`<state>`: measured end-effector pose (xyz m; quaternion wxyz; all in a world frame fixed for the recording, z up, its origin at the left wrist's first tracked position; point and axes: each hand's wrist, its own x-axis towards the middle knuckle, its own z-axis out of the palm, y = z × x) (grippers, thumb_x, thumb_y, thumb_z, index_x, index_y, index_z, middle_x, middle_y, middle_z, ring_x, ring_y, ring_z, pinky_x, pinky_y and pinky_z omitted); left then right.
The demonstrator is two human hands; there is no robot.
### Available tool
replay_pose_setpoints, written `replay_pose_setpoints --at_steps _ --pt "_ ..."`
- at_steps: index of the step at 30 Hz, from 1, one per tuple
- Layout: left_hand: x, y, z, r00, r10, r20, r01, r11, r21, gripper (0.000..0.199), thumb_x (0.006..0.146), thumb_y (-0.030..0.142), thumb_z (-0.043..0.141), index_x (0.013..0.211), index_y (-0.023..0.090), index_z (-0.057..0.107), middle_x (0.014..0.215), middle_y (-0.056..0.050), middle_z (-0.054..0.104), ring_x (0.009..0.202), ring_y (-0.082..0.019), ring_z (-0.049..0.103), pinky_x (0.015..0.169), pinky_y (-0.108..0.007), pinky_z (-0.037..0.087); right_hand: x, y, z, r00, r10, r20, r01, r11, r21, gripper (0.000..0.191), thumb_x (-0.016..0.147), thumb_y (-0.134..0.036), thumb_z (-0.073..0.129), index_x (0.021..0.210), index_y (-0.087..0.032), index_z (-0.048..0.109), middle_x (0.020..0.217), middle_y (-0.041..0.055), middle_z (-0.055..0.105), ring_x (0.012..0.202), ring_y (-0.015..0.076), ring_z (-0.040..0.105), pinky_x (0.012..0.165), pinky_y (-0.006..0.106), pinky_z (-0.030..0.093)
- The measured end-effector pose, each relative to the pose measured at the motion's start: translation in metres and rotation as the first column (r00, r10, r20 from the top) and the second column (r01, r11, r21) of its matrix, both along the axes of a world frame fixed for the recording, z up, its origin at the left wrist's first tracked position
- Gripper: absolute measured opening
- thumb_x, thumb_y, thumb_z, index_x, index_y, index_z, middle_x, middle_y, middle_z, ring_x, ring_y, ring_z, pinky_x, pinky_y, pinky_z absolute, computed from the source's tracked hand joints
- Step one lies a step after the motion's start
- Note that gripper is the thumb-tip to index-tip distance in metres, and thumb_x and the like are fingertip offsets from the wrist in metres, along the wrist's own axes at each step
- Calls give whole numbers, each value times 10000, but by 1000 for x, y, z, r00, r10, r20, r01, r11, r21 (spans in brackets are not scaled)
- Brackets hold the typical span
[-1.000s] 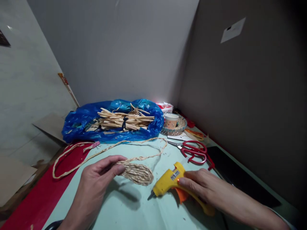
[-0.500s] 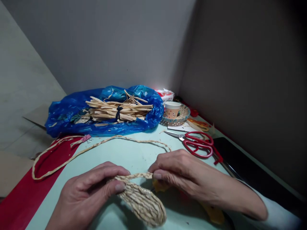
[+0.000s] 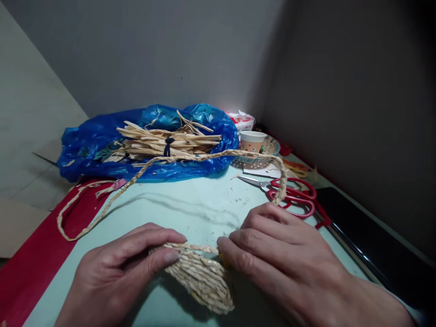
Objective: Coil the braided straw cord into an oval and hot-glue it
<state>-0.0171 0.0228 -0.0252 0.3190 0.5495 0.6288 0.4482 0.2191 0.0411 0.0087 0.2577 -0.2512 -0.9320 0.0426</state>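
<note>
My left hand (image 3: 126, 268) pinches the left end of an oval coil of braided straw (image 3: 204, 281) between thumb and fingers. From that coil a straw braid (image 3: 200, 248) runs across to my right hand (image 3: 272, 263), whose closed fingers grip it. The braid's long free length (image 3: 200, 157) rises behind my right hand, arches over the table in front of the blue bag, and loops down on the left. Its far end lies by a pink binder clip (image 3: 119, 184). Something yellow shows only slightly behind my right fingertips.
A blue plastic bag (image 3: 85, 150) holds a tied bundle of dry straw strips (image 3: 194, 141). Red-handled scissors (image 3: 296, 195) lie on the right, beside a dark flat object (image 3: 368, 231). Behind them, a paper cup (image 3: 252, 141) stands in a woven basket (image 3: 272, 147).
My right hand has turned over and shifted right and toward me. The braid's free length has lifted off the table into a high arch. The coil has tilted slightly.
</note>
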Motion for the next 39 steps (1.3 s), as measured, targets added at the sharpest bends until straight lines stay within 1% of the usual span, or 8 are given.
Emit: replay_pose_setpoints --at_steps 5,13,18,22,27,32,35,39 --pt "-2 -1 -1 999 15 -44 -16 999 -28 34 641 392 807 667 413 803 773 96 776 755 -138 711 685 -94 537 -2 -1 -3 999 9 44 -11 998 61 406 1017 -54 310 970 -88 712 713 63 694 686 194 609 688 398 502" --pt "-2 0 -3 998 3 -67 -8 998 -64 94 650 453 807 668 362 800 771 55 769 730 -175 718 620 -148 569 0 -3 -10 999 37 15 -37 999 1 356 1002 -56 353 1002 -83 708 740 71 723 687 193 623 737 423 521" --pt "-4 1 -2 996 -15 -84 9 997 -73 97 658 455 798 672 359 801 756 44 767 731 -188 721 629 -162 577 -1 -3 -10 999 38 -4 -38 999 -31 358 996 -53 356 947 -133 701 747 54 717 683 188 612 734 417 516" --pt "-3 2 0 996 -5 -86 -3 996 -85 53 639 421 802 657 372 806 761 55 777 746 -181 719 659 -151 568 -6 -1 -18 998 61 14 -60 996 -63 363 994 -37 350 986 -99 708 729 58 689 677 194 582 699 406 477" --pt "3 3 1 999 40 -18 -41 994 -98 65 619 409 794 634 347 805 745 37 781 740 -204 717 677 -190 577 -7 2 -31 996 43 -80 -44 999 -7 427 1006 -67 298 826 -140 679 663 40 613 617 191 503 610 386 417" --pt "5 4 4 999 38 -16 -39 996 -77 111 650 422 762 625 322 803 741 4 793 742 -223 718 677 -230 588 -4 2 -24 998 39 53 -33 993 -115 323 999 -103 365 923 -130 678 749 70 642 699 218 544 694 386 445" --pt "1 4 4 1000 10 -28 -12 999 -52 108 669 421 775 666 319 812 765 4 804 754 -219 732 691 -222 600 -6 -3 -15 999 -21 41 26 992 -126 258 991 -144 413 947 -120 667 807 83 663 738 223 563 698 371 466" --pt "-4 3 -1 992 -119 -30 119 993 -7 96 716 390 776 735 311 826 804 -3 820 766 -220 758 659 -198 607 -16 -12 -15 987 -162 -19 160 982 -104 259 1039 -275 443 1063 -121 650 899 82 682 844 230 607 787 350 504"
